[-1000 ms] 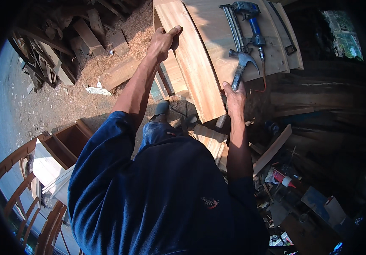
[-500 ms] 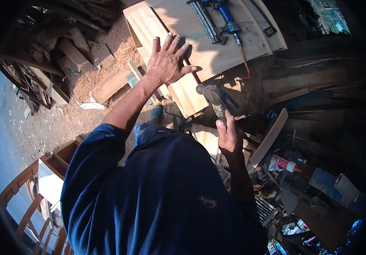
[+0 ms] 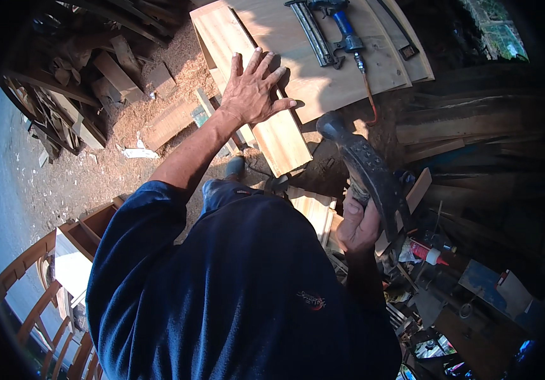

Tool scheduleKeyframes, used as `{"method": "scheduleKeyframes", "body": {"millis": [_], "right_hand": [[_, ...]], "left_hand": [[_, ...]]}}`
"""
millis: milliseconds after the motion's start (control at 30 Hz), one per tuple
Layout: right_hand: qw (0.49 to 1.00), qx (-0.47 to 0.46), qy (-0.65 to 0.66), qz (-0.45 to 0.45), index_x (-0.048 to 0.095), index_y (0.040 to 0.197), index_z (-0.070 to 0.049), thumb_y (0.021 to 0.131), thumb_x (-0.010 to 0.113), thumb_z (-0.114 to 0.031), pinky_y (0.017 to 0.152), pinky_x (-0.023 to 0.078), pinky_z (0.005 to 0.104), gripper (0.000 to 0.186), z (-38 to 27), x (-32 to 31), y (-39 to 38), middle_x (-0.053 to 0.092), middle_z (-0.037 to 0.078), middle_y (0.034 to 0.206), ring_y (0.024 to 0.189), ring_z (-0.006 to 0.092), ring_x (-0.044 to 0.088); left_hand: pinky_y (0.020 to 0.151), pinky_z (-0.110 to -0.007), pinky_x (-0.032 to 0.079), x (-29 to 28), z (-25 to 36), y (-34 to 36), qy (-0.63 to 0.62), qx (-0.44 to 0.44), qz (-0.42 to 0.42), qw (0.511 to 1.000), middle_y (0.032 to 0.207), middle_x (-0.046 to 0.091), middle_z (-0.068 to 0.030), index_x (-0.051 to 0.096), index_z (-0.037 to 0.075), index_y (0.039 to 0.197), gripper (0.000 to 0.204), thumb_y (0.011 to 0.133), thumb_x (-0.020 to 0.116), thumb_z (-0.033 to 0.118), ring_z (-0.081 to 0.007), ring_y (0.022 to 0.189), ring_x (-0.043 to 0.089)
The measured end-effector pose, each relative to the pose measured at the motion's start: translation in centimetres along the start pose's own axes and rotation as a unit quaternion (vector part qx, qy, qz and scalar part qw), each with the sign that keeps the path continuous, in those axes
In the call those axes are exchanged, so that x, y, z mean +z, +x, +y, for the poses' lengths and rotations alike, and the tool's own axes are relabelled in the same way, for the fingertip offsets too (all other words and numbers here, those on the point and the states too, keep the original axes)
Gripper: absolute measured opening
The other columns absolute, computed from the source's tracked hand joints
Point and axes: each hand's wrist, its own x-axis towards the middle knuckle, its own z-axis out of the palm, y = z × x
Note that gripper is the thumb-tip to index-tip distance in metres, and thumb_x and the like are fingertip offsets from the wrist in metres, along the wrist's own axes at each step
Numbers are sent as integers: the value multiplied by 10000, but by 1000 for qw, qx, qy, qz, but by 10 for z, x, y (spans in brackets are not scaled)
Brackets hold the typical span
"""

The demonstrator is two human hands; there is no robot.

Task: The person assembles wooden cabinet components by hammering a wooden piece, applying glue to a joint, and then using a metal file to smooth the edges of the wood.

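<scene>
My left hand (image 3: 251, 90) lies spread on a pale wooden board (image 3: 280, 147), fingers apart and pressing on its upper face. The board is long and narrow, with a dark gap along its right side, and its near end juts toward me. To the right of that end, my right hand (image 3: 358, 223) is wrapped round the handle of a claw hammer (image 3: 374, 174). The hammer is raised toward the camera and looks large, its round face pointing up and left, apart from the board. Part of its handle is hidden behind the head and fingers.
A blue and black nail gun (image 3: 344, 35) with an orange hose (image 3: 370, 98) rests on a plywood sheet (image 3: 313, 88). Scrap wood (image 3: 117, 76) and shavings cover the ground at left. A red bottle (image 3: 425, 251) lies among clutter at right; a wooden frame (image 3: 38, 310) stands lower left.
My right hand has lifted the hammer up and back to the right, away from the board's near end. My left hand stays flat on the board.
</scene>
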Motion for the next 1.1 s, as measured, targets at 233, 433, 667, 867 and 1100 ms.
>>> {"method": "scheduleKeyframes", "body": {"millis": [233, 433, 667, 867, 1100], "right_hand": [[937, 166, -109, -289, 536, 1287, -64, 967, 629, -218, 626, 504, 520, 368, 40, 29, -17, 660, 288, 781, 767, 480, 666], [995, -13, 9, -99, 500, 1268, 93, 1014, 547, -177, 735, 528, 400, 374, 12, -12, -6, 679, 186, 931, 749, 343, 666], [958, 146, -95, -228, 456, 1325, 5, 1007, 552, -271, 634, 511, 508, 431, 28, 28, -11, 657, 274, 833, 727, 453, 646], [992, 75, 11, -99, 567, 1252, 1, 946, 676, -170, 729, 545, 414, 367, -1, -2, 9, 699, 205, 953, 840, 368, 703], [940, 319, 89, -78, 629, 1218, 5, 920, 726, -118, 773, 509, 259, 337, 69, 48, 0, 663, 53, 1094, 870, 125, 627]], "left_hand": [[1193, -664, 51, 0, 9, 5, -19, 7, 12, 1000, 1596, 323, -148, 474, 208, 1487, 949, 832, 334, 881, -352, 1520, 187], [1188, -665, 64, -3, 3, -2, 0, -1, -6, 1000, 1599, 318, -148, 473, 209, 1490, 972, 822, 307, 896, -345, 1518, 193], [1188, -671, 64, -1, 12, 5, -16, 9, 3, 1000, 1607, 302, -154, 467, 221, 1494, 972, 817, 310, 900, -351, 1523, 177], [1207, -638, 52, -6, 6, 2, -12, -10, -20, 1000, 1630, 253, -151, 386, 209, 1541, 1005, 807, 349, 895, -354, 1530, 149], [1206, -531, 214, 12, -10, -9, -197, -37, 185, 962, 1558, 325, -252, 416, 89, 1488, 687, 979, 485, 545, -417, 1478, 251]]}}
